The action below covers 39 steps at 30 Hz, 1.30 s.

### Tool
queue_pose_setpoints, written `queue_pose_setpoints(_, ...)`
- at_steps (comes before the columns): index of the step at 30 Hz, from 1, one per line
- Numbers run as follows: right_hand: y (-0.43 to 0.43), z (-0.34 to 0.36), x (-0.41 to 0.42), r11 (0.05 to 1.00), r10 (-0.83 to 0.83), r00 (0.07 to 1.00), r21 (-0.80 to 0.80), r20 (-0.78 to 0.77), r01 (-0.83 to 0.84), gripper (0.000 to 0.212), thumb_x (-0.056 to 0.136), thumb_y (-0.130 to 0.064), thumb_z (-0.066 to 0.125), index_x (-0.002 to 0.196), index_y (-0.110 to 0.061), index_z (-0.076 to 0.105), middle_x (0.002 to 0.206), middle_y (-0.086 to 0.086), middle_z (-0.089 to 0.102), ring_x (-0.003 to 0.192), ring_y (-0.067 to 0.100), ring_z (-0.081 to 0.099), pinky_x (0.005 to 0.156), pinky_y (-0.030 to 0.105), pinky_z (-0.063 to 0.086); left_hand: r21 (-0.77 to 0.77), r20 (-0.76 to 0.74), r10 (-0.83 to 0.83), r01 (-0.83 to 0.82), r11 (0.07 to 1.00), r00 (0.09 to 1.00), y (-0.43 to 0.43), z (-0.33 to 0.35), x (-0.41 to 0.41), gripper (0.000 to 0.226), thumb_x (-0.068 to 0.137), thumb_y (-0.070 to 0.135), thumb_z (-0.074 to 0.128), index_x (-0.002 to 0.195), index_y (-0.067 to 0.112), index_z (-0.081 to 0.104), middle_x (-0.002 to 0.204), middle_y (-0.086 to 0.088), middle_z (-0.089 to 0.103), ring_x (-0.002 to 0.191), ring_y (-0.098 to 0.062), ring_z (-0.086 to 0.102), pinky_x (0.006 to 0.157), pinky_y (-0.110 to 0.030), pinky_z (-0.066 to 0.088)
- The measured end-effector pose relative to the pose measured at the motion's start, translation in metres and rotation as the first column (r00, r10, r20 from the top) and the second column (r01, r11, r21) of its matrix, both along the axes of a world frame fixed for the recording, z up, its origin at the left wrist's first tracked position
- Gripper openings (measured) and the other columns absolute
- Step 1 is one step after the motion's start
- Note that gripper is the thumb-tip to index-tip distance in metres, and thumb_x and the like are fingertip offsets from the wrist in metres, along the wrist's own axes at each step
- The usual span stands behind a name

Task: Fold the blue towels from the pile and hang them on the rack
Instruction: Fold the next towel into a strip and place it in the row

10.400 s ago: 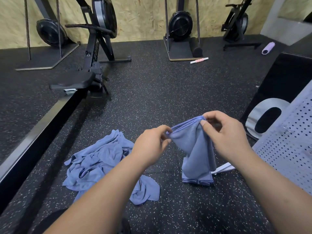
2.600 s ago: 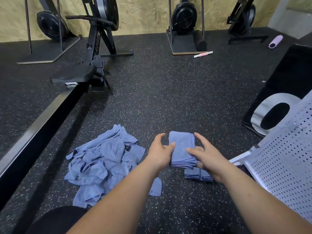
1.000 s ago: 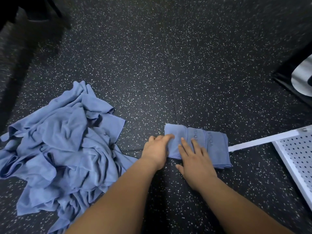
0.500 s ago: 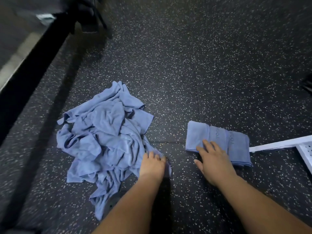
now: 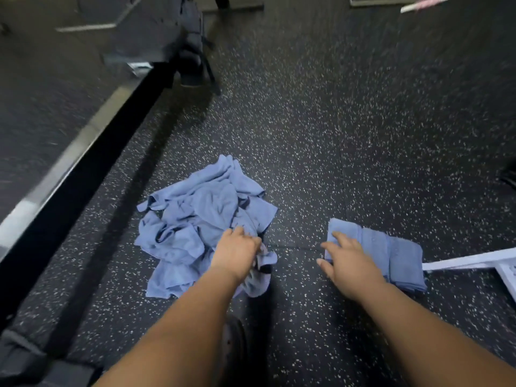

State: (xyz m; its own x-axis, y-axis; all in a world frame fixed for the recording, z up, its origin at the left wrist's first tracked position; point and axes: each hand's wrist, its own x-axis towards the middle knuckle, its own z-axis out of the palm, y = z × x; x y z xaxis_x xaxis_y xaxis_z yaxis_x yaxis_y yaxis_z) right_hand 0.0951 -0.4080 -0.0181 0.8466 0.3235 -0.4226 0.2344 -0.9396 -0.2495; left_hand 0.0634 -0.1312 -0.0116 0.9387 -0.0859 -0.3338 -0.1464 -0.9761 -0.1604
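Black rubber floor, flecked white, split by a tile seam running front to back. Along the floor's left side, a long black rail topped with pale metal, slanting from the near left corner toward the far edge. At the rail's far end, a dark, blurred machine base on thin legs. Toward the far right corner, a pink-and-white stick lying flat beside a platform edge. Against the right edge, a dark shape, too cropped to tell.

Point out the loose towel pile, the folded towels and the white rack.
loose towel pile (image 5: 201,213): head view, on its crumpled middle.
folded towels (image 5: 399,252): head view, on the top face of the stack.
white rack (image 5: 469,261): head view, on its bar by the floor.
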Motion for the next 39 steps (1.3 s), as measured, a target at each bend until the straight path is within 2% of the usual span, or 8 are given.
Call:
queue_pose_setpoints(6,0.034,0.065,-0.008,0.994,0.018,0.997,0.105,0.070,-0.025,0.049,0.106,-0.057,0.047,0.149,-0.034,0.055,0.167,-0.007,0.029,0.146,0.024,0.039,0.111,0.041,0.046,-0.169,0.237,0.339,-0.305,0.937,0.910,0.075,0.086,-0.013,0.014,0.090,0.020,0.067,0.102,0.026,0.065,0.082,-0.007,0.064,0.094,-0.034,0.060,0.065,-0.038,0.041)
queue_pose_setpoints(13,0.066,0.141,-0.047,0.972,0.043,0.989,0.222,0.139,-0.074,0.046,0.104,-0.056,0.055,0.142,-0.032,0.062,0.161,-0.005,0.040,0.139,0.023,0.050,0.115,0.039,0.043,-0.634,0.356,0.709,-0.400,0.662,0.609,0.135,0.182,-0.066,0.008,0.095,0.031,0.065,0.091,0.024,0.066,0.087,-0.003,0.071,0.091,-0.035,0.066,0.078,-0.043,0.053)
queue_pose_setpoints(20,0.090,0.227,-0.085,0.899,0.013,0.977,0.424,0.212,-0.104,0.039,0.101,-0.048,0.064,0.138,-0.037,0.063,0.146,-0.013,0.052,0.124,0.013,0.059,0.111,0.038,0.047,-0.839,0.402,0.789,-0.159,0.521,0.465,0.128,0.275,-0.099,0.009,0.092,0.034,0.066,0.090,0.030,0.074,0.081,0.014,0.073,0.082,-0.013,0.068,0.069,-0.030,0.048)
queue_pose_setpoints(25,0.100,0.277,-0.105,0.815,-0.043,0.972,0.571,0.231,-0.100,0.037,0.102,-0.042,0.066,0.139,-0.038,0.063,0.133,-0.014,0.061,0.111,0.008,0.061,0.094,0.029,0.045,-0.908,0.412,0.837,0.079,0.412,0.360,0.098,0.333,-0.114,0.012,0.097,0.034,0.069,0.096,0.026,0.077,0.086,0.014,0.076,0.084,-0.005,0.070,0.078,-0.028,0.053)
queue_pose_setpoints(29,0.104,0.307,-0.116,0.768,-0.031,0.972,0.628,0.232,-0.125,0.042,0.100,-0.044,0.068,0.141,-0.040,0.060,0.134,-0.019,0.064,0.114,0.005,0.063,0.101,0.036,0.052,-0.928,0.353,0.892,0.226,0.296,0.283,0.089,0.388,-0.120,0.008,0.097,0.032,0.073,0.092,0.027,0.076,0.082,0.012,0.075,0.075,-0.005,0.068,0.073,-0.026,0.053)
queue_pose_setpoints(31,0.108,0.323,-0.120,0.734,-0.038,0.970,0.666,0.240,-0.136,0.044,0.099,-0.045,0.069,0.141,-0.041,0.060,0.132,-0.021,0.064,0.112,0.002,0.064,0.101,0.038,0.054,-0.932,0.333,0.896,0.247,0.265,0.294,0.088,0.415,-0.122,0.009,0.095,0.036,0.074,0.089,0.028,0.075,0.081,0.011,0.076,0.075,-0.007,0.069,0.074,-0.029,0.055)
queue_pose_setpoints(36,0.123,0.363,-0.131,0.529,-0.076,0.968,0.833,0.240,-0.165,0.047,0.091,-0.047,0.078,0.135,-0.046,0.062,0.121,-0.020,0.070,0.101,0.001,0.070,0.091,0.030,0.055,-0.941,0.335,0.793,0.225,0.253,0.509,0.064,0.445,-0.137,0.016,0.089,0.037,0.082,0.084,0.024,0.076,0.077,0.009,0.076,0.071,-0.008,0.069,0.068,-0.027,0.053)
queue_pose_setpoints(39,0.126,0.376,-0.135,0.402,-0.133,0.969,0.905,0.207,-0.138,0.029,0.092,-0.038,0.081,0.115,-0.047,0.067,0.112,-0.014,0.074,0.099,0.004,0.072,0.087,0.024,0.055,-0.944,0.330,0.728,0.216,0.249,0.602,0.038,0.431,-0.144,0.018,0.089,0.035,0.084,0.081,0.022,0.075,0.072,0.010,0.073,0.065,-0.002,0.061,0.064,-0.022,0.047)
